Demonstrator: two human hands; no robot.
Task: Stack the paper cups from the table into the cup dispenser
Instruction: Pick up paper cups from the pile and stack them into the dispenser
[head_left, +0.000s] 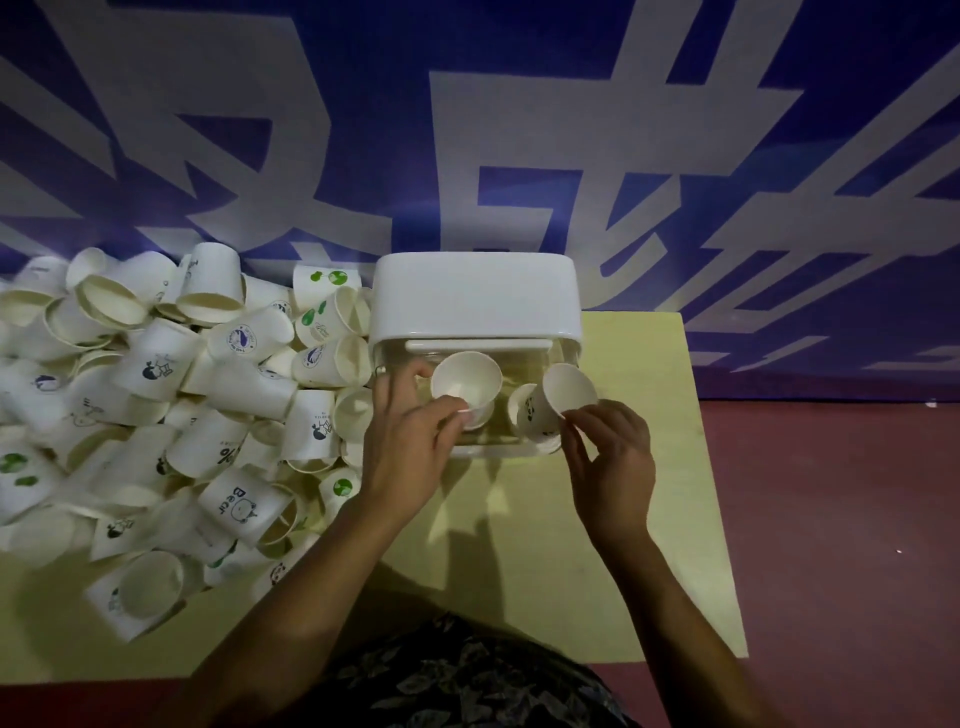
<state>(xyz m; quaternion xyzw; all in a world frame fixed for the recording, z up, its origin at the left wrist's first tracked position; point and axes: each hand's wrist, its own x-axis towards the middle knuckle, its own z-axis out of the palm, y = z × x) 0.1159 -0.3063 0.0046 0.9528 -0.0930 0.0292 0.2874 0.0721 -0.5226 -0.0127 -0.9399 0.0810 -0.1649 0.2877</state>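
Both hands are loading the cup dispenser (474, 306): the left hand (410, 441) pinches one paper cup (466, 383), the right hand (613, 457) another cup (569, 391). Next each grip must nest its cup straight.

Bare forearms; a dark garment (457, 680) with a pale leaf print.

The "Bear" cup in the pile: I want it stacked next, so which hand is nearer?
Left. The left hand is just right of the Bear cup; the right hand is farther right.
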